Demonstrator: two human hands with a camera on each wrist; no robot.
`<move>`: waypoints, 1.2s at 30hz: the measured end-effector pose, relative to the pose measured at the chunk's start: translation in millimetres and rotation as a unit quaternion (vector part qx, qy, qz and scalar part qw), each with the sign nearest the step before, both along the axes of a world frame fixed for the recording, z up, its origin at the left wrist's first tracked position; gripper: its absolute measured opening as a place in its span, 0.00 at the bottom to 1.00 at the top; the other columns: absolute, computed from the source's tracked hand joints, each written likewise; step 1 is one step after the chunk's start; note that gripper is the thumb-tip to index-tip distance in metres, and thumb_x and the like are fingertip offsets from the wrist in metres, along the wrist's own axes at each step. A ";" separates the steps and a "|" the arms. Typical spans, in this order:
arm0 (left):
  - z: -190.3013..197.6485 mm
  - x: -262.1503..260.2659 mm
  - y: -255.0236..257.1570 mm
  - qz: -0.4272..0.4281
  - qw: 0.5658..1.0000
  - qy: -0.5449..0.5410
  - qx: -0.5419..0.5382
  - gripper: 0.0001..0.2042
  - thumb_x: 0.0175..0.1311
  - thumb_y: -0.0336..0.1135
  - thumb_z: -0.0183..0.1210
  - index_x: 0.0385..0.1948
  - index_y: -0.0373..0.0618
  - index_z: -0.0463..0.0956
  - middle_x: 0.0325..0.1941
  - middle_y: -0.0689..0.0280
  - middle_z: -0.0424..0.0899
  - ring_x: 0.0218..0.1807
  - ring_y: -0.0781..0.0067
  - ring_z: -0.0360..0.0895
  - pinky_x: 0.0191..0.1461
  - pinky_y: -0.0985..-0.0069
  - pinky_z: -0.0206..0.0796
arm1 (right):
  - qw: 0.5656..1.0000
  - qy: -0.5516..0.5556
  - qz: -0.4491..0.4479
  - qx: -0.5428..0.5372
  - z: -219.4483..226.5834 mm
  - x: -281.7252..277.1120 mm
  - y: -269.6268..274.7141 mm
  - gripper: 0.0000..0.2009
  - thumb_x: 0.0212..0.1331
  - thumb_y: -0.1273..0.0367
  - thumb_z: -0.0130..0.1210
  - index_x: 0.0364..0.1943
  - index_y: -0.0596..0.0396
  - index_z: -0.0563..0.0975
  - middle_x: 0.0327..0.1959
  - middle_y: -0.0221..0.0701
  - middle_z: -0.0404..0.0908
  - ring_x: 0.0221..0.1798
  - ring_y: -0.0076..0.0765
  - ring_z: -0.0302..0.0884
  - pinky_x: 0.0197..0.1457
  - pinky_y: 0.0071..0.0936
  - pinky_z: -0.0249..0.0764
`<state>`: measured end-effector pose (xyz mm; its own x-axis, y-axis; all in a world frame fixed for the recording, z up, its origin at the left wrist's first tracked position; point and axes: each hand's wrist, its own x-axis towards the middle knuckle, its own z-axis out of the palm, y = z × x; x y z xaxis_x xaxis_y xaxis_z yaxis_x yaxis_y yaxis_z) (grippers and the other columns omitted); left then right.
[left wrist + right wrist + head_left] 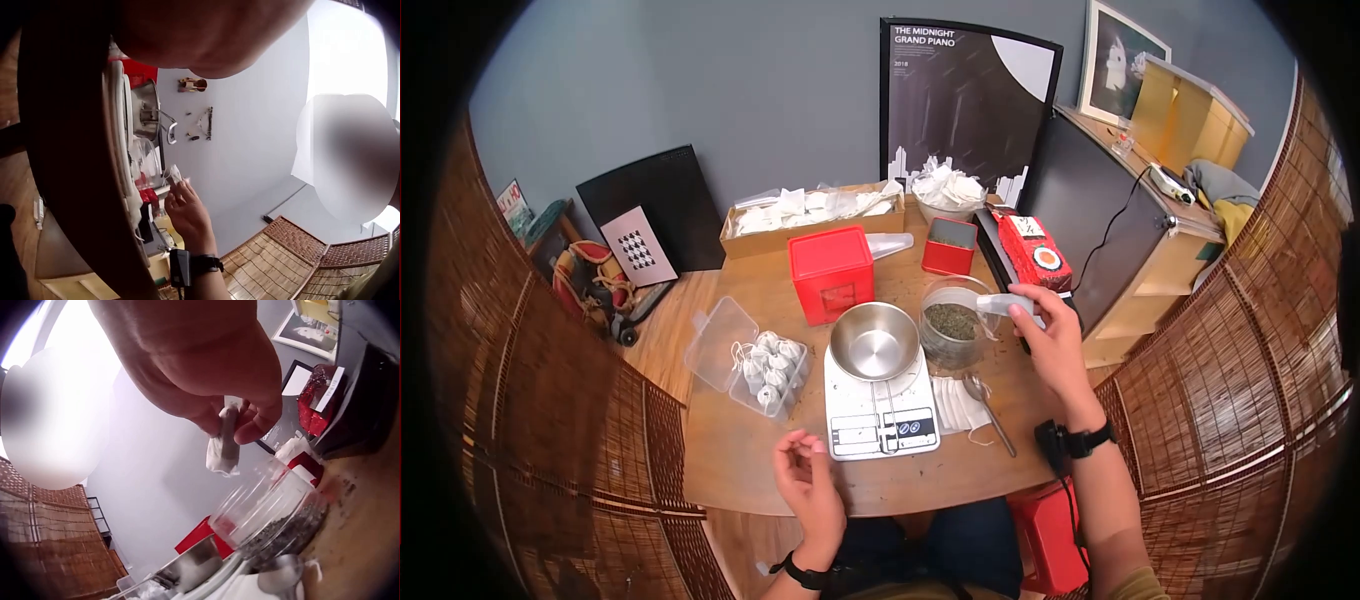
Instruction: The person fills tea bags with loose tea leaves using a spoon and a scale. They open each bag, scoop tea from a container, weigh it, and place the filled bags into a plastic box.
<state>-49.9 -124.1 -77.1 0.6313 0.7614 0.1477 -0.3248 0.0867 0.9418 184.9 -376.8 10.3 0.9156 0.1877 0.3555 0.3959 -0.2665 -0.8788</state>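
My right hand (pixel 1055 345) pinches a small white tea bag (pixel 224 447) between thumb and fingers, above the rim of a clear glass jar (pixel 952 345). Dried tea leaves (pixel 953 320) lie in the lower part of the jar. My left hand (pixel 810 490) hovers at the table's front edge, fingers loosely bent and holding nothing. Between the hands, a steel pan (pixel 875 342) sits on a white kitchen scale (pixel 855 408). Flat white bags (pixel 956 403) and a metal spoon (pixel 990 412) lie right of the scale.
A clear plastic box (pixel 772 380) with several filled bags stands at left, its lid open. Behind are a red canister (pixel 832 275), a small red tin (pixel 950 246), a carton of white bags (pixel 815 212) and a bowl of bags (pixel 948 188). Red packages (pixel 1032 250) stand at right.
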 end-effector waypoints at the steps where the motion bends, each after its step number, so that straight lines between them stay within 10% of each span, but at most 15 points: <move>1: -2.6 0.4 4.0 0.008 1.000 0.000 0.012 0.13 0.77 0.22 0.60 0.59 0.38 0.72 0.49 0.67 0.75 0.50 0.79 0.72 0.59 0.79 0.66 | 1.000 -0.008 0.007 0.001 -0.6 7.2 3.9 0.18 0.69 0.75 0.67 0.62 0.61 0.81 0.51 0.32 0.84 0.51 0.22 0.80 0.46 0.25 0.83; 36: -9.9 -0.1 -1.2 0.001 0.999 0.022 0.035 0.13 0.75 0.20 0.62 0.56 0.39 0.74 0.45 0.67 0.78 0.46 0.80 0.73 0.53 0.81 0.65 | 0.984 -0.160 -0.067 0.046 -2.1 13.8 43.1 0.08 0.69 0.77 0.65 0.48 0.65 0.81 0.47 0.40 0.92 0.39 0.30 0.89 0.43 0.27 0.84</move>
